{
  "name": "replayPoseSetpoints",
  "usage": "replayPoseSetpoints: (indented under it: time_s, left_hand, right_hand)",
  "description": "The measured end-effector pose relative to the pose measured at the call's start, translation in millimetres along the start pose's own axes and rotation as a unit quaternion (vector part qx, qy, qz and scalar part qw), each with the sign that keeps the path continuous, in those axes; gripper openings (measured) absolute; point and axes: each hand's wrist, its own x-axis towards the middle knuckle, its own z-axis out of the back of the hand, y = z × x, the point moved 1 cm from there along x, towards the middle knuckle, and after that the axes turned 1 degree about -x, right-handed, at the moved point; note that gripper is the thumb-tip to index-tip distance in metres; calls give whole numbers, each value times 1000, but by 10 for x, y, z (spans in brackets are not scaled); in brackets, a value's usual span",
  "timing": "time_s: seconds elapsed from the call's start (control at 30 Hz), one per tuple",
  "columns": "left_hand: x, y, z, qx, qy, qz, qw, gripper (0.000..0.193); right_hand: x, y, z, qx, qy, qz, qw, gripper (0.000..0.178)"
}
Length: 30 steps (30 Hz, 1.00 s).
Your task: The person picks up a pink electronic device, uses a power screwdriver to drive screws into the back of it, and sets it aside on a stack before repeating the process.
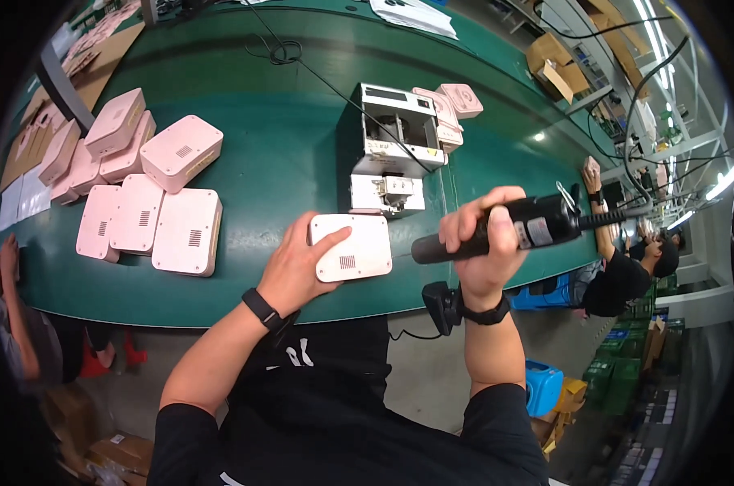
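My left hand (296,257) grips a pale pink plastic box (353,249) by its left side, thumb across its top. The box lies on the green table, its face with a small slotted grille and corner holes turned up. Raised to the right, my right hand (492,239) is wrapped round a black electric screwdriver (545,220), held almost level. Its cable end points right, and it is apart from the box. Just beyond the box stands a black and silver machine (395,138), which looks like a screw feeder.
Several similar pink boxes (187,231) are piled on the left. More pink parts (441,113) lie behind the machine. A black cable (326,81) crosses above the green table (278,154). One person (626,275) sits at the far right; another's arm (12,300) shows at the left edge.
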Motion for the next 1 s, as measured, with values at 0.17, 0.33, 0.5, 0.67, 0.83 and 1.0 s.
replayPoseSetpoints:
  time_s: [0.17, 0.33, 0.5, 0.67, 0.83, 1.0]
  left_hand:
    - [15, 9, -42, 2, 1, -2, 1000, 79]
    - [3, -11, -51, 0, -3, -3, 1000, 79]
    - [30, -4, -31, -5, -9, -2, 1000, 79]
    - [5, -18, -14, -1, -9, -11, 1000, 80]
    - [-7, -20, -27, -8, 3, 5, 1000, 81]
    - [-16, -21, -31, 3, -2, 3, 1000, 81]
  right_hand:
    - [-151, -37, 28, -17, 16, 20, 1000, 21]
    - [-185, -181, 73, -21, -1, 18, 1000, 20]
    - [-192, -335, 44, 11, -11, -13, 1000, 18]
    - [-263, -346, 81, 46, -31, 0, 998, 18]
    - [-280, -350, -48, 10, -40, 3, 999, 22]
    - [127, -131, -98, -2, 4, 66, 998, 21]
